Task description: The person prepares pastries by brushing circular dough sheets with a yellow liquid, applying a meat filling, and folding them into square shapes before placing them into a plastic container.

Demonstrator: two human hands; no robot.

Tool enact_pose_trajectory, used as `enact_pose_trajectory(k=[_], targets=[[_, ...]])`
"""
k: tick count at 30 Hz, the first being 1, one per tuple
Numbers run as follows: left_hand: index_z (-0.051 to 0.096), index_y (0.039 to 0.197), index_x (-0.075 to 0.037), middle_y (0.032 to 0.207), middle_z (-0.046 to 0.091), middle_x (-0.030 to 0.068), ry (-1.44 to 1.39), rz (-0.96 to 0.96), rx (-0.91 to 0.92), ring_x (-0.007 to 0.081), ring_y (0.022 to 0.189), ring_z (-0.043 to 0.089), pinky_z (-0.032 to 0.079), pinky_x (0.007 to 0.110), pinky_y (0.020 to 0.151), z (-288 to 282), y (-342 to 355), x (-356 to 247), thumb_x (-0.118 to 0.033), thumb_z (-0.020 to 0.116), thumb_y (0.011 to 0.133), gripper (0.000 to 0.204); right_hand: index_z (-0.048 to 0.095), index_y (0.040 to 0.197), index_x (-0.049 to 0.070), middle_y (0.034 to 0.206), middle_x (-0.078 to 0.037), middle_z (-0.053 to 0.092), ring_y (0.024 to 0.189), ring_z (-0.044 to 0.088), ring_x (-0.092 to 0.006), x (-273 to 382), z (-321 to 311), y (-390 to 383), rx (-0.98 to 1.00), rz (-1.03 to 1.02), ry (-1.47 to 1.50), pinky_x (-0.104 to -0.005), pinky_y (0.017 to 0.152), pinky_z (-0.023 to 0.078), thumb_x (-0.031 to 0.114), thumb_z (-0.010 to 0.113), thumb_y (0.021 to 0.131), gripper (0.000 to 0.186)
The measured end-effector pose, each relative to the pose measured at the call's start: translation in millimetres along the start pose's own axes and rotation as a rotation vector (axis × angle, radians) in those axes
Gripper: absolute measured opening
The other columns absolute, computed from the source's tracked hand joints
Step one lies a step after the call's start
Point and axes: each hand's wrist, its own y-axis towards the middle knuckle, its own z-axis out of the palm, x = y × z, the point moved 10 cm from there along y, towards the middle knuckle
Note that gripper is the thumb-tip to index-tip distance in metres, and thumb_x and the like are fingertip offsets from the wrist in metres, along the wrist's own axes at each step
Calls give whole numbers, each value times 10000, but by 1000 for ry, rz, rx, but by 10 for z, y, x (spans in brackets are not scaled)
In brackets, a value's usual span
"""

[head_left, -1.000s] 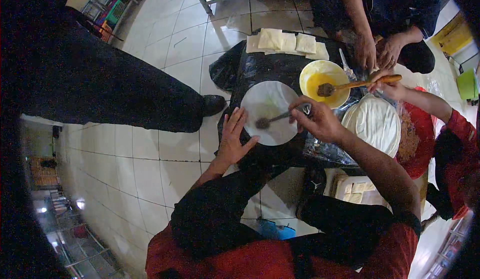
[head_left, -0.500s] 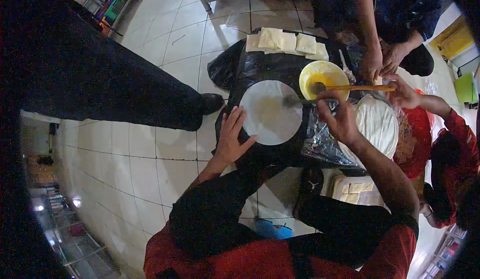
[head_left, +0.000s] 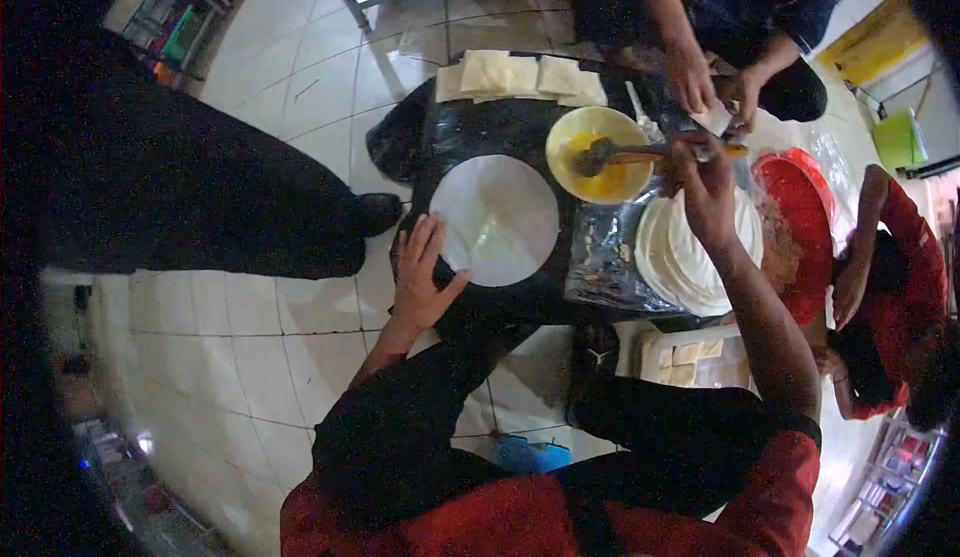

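My left hand (head_left: 425, 272) rests with spread fingers on the left edge of a round white sheet (head_left: 497, 220), which has a wet patch in its middle. My right hand (head_left: 708, 182) grips a dark-handled brush (head_left: 598, 157), its head in a yellow bowl (head_left: 570, 122) of yellow liquid. A wooden handle also lies across the bowl's right side, partly hidden. Below my right hand is a stack of round white sheets (head_left: 670, 257). Folded pale squares (head_left: 485, 72) line the back of the black plastic-covered low table (head_left: 445, 142).
A co-worker's hands (head_left: 690, 82) hold a white piece at the back right. Another person in red (head_left: 910, 287) is beside a red basin (head_left: 810, 287) of brown filling. A tray (head_left: 655, 362) of pale squares sits below the table. A standing person's dark leg (head_left: 220, 187) is at left.
My right hand has moved the brush from the round sheet up and right into the bowl. The person in red has drawn their hand back from the bowl. The view has shifted slightly.
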Motion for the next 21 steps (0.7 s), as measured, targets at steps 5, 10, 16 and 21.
enact_pose_trajectory(k=[5,10,16,21], targets=[[395,1498,0,1571,351,193,-21,26,-16,374,1494,258,157,557,1206,9,10,-12,-289,768,845,805,536,1232,1,984,-134,712,610,655,-148,-44,-124,-85,105,121,23,-260,574,527,224,548,1050,288],[385,1509,-7,1594,324,176,35,39,-7,366,1497,256,165,535,1213,-1,21,-85,-272,757,853,800,605,1098,7,828,-68,668,568,606,-125,92,-878,-249,-52,90,-121,-254,548,488,222,614,1016,230],[380,1515,-15,1591,331,169,36,39,-7,376,1491,265,184,546,1210,8,40,-68,-257,761,840,813,678,1029,63,886,-66,653,784,655,-205,-213,-890,-778,339,5,-987,-350,699,543,230,810,836,288],[383,1512,-13,1586,335,173,29,30,4,382,1489,266,174,548,1214,9,56,-78,-248,760,839,806,685,945,77,928,-126,626,923,650,-334,-454,-804,-885,504,-124,-1115,-412,799,557,223,717,850,176]])
